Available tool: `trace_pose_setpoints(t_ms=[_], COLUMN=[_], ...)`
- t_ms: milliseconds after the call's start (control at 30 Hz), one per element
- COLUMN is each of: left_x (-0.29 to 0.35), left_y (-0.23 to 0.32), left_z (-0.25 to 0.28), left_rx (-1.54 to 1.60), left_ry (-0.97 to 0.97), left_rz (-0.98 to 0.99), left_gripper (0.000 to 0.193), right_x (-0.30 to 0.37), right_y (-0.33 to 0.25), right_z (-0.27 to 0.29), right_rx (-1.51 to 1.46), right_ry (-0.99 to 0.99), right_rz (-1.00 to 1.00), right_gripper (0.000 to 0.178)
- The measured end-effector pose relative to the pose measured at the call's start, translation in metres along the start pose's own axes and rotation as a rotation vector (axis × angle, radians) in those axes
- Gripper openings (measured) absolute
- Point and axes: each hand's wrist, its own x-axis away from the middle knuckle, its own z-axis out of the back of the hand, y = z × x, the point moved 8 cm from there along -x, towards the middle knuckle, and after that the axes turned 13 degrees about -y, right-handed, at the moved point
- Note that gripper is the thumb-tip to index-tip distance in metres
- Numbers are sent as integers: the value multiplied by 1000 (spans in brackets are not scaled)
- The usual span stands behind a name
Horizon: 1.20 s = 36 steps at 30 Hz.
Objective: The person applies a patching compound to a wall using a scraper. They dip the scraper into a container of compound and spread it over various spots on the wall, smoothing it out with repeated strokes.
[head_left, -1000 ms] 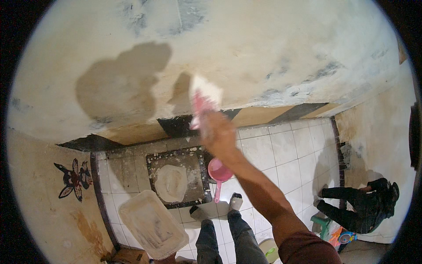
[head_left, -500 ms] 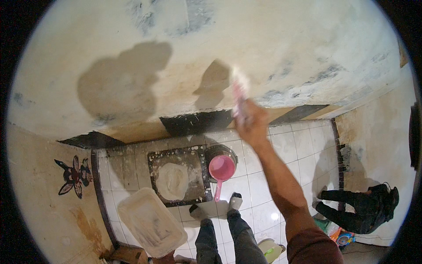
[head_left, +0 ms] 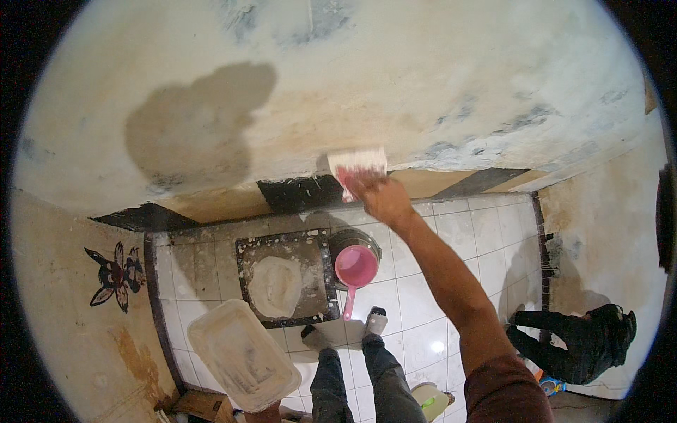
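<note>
My right hand [head_left: 387,202] is closed around the pinkish handle of a wide putty scraper [head_left: 358,163]. Pale putty coats its blade, which lies at the lower part of the wall [head_left: 310,120], just above a black painted patch. At the lower left, a shallow cream plastic tray [head_left: 224,333] smeared with putty is held up by my left hand, whose fingers are hidden beneath it; only a bit of my left arm [head_left: 264,414] shows below the tray's edge.
On the tiled floor lies a dark splattered board [head_left: 310,299] bearing a pale putty mound [head_left: 276,287]. Beside it, a pink dipper [head_left: 356,268] rests on a dark bucket [head_left: 376,243]. Dark clothes [head_left: 571,331] are at the right wall; a pale green container [head_left: 431,400] stands near my feet.
My right hand has moved slightly left and down, bringing the scraper lower on the wall with its blade turned broad side toward view. The tray stays nearly in place.
</note>
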Motion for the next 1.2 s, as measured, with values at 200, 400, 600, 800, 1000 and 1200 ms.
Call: trace_pose_setpoints(t_ms=[200,400,600,800,1000,1200], left_x=[13,14,15,9,8,-1], left_y=[42,30,11,14,40,5], left_z=[17,11,-4,4,5,6], left_rx=[-767,-455,-291,-369,-586,-197], left_ry=[267,-7,-80,-12,16,-354], left_rz=[-225,-40,-64,-97,-152,183], left_gripper=[46,60,72,66,60,58], right_x=[34,-25,-4,30,-12,-39], right_y=[-8,6,-11,15,42,44], right_z=[38,113,-20,108,272,40], right_rx=[-144,68,124,130,337,180], right_ry=[268,488,102,322,729,56], right_rz=[-154,-201,60,-123,-233,-169], right_gripper=[35,30,38,29,12,33])
